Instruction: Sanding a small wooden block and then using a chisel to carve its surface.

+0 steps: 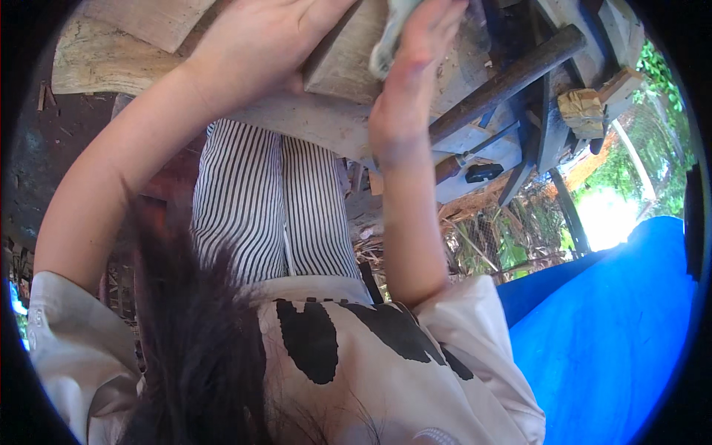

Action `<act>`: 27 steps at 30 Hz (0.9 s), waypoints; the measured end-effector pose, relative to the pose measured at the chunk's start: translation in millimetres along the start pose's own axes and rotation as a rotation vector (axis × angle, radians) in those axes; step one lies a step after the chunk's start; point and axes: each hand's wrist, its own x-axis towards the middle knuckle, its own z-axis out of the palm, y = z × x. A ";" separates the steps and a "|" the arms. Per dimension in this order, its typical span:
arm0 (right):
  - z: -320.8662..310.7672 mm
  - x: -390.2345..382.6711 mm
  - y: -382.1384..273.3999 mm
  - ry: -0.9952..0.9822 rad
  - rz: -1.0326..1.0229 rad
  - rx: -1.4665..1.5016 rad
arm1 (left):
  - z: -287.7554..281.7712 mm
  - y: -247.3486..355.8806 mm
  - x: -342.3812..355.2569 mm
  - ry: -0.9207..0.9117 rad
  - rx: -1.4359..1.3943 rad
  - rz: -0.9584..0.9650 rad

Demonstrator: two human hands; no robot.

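Observation:
My left hand (276, 38) reaches over a wooden board (345, 63) at the top of the view. Its fingers run past the upper edge, so their grip is hidden. My right hand (410, 93) stands on the right side of the same board, edge-on, its visible fingers stretched upward. Against its palm side lies a pale, soft-looking piece (386, 52), perhaps cloth, cut off by the upper edge. Whether the hand grips this piece cannot be made out. The board rests on a worn wooden worktop (297, 119).
Right of my right hand, a dark wooden bar (512, 81) slants over the worktop. Near it lie a wooden-handled tool with a thin metal shaft (469, 157), a small black object (483, 173) and a wood block (581, 113). A blue sheet (601, 341) fills the lower right.

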 end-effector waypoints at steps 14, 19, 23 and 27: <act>1.8 15.7 -3.1 0.023 -0.018 -0.402 | 12.0 -7.9 0.2 0.083 0.049 0.091; 31.2 -32.6 -15.6 0.026 0.152 -0.373 | -11.4 4.8 10.7 -0.107 -0.044 -0.029; 3.9 29.3 -28.7 -0.012 0.179 -0.690 | -19.0 10.3 13.4 -0.130 -0.085 -0.079; 25.5 -37.4 -19.0 0.020 0.181 -0.580 | -20.8 16.2 21.5 -0.251 -0.043 -0.115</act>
